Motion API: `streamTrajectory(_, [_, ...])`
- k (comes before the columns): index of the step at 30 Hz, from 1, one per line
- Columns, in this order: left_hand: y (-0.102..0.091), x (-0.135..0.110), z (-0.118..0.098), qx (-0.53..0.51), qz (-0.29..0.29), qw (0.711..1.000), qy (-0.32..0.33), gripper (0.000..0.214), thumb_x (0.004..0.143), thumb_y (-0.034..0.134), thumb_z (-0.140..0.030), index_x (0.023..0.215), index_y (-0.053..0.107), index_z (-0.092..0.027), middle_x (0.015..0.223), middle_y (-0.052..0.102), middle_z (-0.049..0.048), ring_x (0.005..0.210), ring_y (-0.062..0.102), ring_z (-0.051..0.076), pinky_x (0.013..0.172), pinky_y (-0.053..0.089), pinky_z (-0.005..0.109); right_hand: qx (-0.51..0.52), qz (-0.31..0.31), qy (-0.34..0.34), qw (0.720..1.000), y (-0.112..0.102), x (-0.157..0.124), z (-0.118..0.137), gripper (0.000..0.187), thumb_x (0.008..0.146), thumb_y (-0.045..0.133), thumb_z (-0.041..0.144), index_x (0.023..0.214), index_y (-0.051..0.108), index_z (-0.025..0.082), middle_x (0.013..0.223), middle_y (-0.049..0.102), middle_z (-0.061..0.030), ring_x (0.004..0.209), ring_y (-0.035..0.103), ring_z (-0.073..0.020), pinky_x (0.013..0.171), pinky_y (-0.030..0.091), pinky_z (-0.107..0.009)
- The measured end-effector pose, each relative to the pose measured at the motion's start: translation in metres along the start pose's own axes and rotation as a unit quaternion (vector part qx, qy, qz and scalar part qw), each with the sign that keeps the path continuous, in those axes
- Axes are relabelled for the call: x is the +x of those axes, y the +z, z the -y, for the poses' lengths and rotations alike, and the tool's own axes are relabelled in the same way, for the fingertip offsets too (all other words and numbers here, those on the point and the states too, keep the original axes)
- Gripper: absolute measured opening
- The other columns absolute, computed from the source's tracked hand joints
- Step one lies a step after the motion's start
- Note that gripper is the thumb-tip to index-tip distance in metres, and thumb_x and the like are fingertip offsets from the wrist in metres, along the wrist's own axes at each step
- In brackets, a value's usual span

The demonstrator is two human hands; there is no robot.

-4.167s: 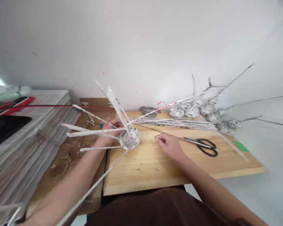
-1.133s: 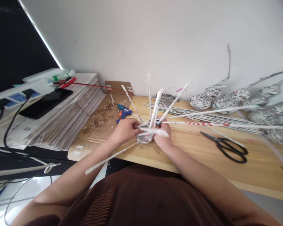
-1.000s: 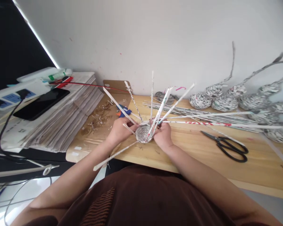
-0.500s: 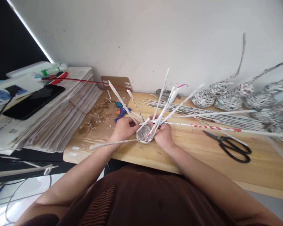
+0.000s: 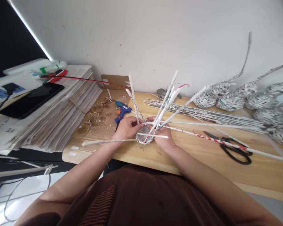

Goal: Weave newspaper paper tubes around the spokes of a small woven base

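A small woven cup of rolled newspaper (image 5: pixel 144 137) rests on the wooden board (image 5: pixel 198 157), with several long paper tubes (image 5: pixel 166 100) fanning up and outward from it. My left hand (image 5: pixel 126 127) grips the cup's left side, fingers curled round it and the spokes. On the right side my right hand (image 5: pixel 163 138) is closed, pinching the tubes there. A red-and-white striped tube (image 5: pixel 217 141) stretches far to the right over the scissors.
Black scissors (image 5: pixel 235 152) lie right of my hands. A bundle of paper tubes (image 5: pixel 202 114) and several woven paper balls (image 5: pixel 228 102) sit at the back right. A blue glue gun (image 5: pixel 121 110) lies behind the cup. A newspaper stack (image 5: pixel 58 110) with a phone (image 5: pixel 30 99) stands left.
The striped tube has swung down toward the scissors. One spoke now lies across the cup's mouth. Both hands stay on the cup, shifting their hold slightly.
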State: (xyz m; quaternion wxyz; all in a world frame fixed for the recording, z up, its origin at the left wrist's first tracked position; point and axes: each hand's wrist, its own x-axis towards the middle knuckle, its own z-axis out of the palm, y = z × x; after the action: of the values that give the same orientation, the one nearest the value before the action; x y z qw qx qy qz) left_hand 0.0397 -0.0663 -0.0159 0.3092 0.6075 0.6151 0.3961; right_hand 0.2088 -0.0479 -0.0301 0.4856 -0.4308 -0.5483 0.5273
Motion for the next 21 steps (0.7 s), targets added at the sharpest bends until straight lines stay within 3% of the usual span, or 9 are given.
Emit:
streamTrajectory(4, [0.001, 0.003, 0.001, 0.035, -0.020, 0.998, 0.045, 0.018, 0.072, 0.074, -0.033, 0.077, 0.079, -0.016, 0.066, 0.065, 0.0020, 0.057, 0.053, 0.012, 0.055, 0.040, 0.023, 0.009, 0.007, -0.003, 1.000, 0.000, 0.002, 0.000, 0.022, 0.067, 0.076, 0.035, 0.084, 0.067, 0.023, 0.074, 0.073, -0.0011, 0.070, 0.069, -0.0214, 0.069, 0.057, -0.035])
streamTrajectory(12, [0.007, 0.002, 0.000, -0.017, -0.036, 0.999, 0.010, 0.027, 0.066, 0.080, -0.039, 0.077, 0.078, -0.015, 0.060, 0.064, 0.0004, 0.053, 0.047, 0.011, 0.051, 0.036, 0.023, -0.002, 0.023, 0.002, 1.000, -0.001, 0.003, 0.003, 0.019, 0.069, 0.074, 0.033, 0.084, 0.069, 0.022, 0.076, 0.074, -0.0024, 0.072, 0.070, -0.0222, 0.069, 0.057, -0.034])
streamTrajectory(21, [0.012, -0.001, -0.001, -0.060, -0.053, 0.996, 0.034, 0.017, 0.075, 0.071, -0.032, 0.079, 0.071, -0.015, 0.075, 0.072, 0.0037, 0.071, 0.064, 0.017, 0.069, 0.049, 0.027, -0.037, 0.025, -0.003, 0.999, -0.002, 0.002, -0.003, 0.014, 0.071, 0.071, 0.032, 0.079, 0.065, 0.022, 0.068, 0.067, 0.0016, 0.062, 0.062, -0.0174, 0.064, 0.051, -0.030])
